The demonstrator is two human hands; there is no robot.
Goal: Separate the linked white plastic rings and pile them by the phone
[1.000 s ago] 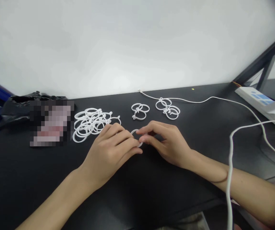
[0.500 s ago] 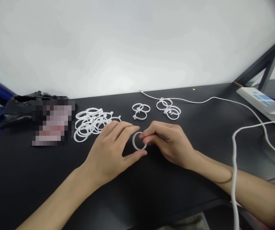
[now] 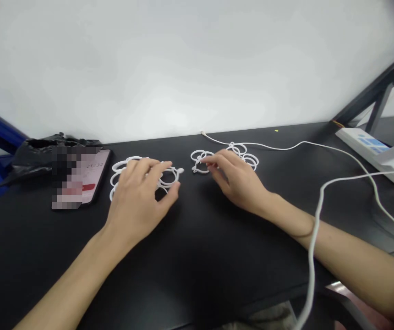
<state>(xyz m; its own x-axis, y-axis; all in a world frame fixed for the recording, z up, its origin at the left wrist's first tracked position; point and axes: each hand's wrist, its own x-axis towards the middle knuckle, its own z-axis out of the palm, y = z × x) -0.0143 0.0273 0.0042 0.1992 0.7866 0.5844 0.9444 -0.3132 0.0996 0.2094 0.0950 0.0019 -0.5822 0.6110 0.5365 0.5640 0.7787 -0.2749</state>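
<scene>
My left hand (image 3: 135,195) is over a pile of thin white rings (image 3: 115,166) on the black table, fingers and thumb apart. A white ring with a small knob (image 3: 180,170) lies between its index finger and thumb; no firm grip shows. My right hand (image 3: 240,183) reaches to a small cluster of white rings (image 3: 197,168), its thumb and index finger close together at the cluster's right side. They seem to pinch a ring there, though the fingers partly cover it. Another cluster of white rings (image 3: 251,160) is partly hidden behind this hand.
A phone (image 3: 95,176), partly blurred out, lies at the left before a black plastic bag (image 3: 28,153). One white cable (image 3: 279,147) runs along the back; another (image 3: 315,229) hangs across my right forearm. A white power strip (image 3: 365,144) is at the right. A white wall rises behind.
My right hand has moved forward from the table's middle, with its ring, to the small ring cluster. My left hand has drawn left and back over the pile, away from the right hand.
</scene>
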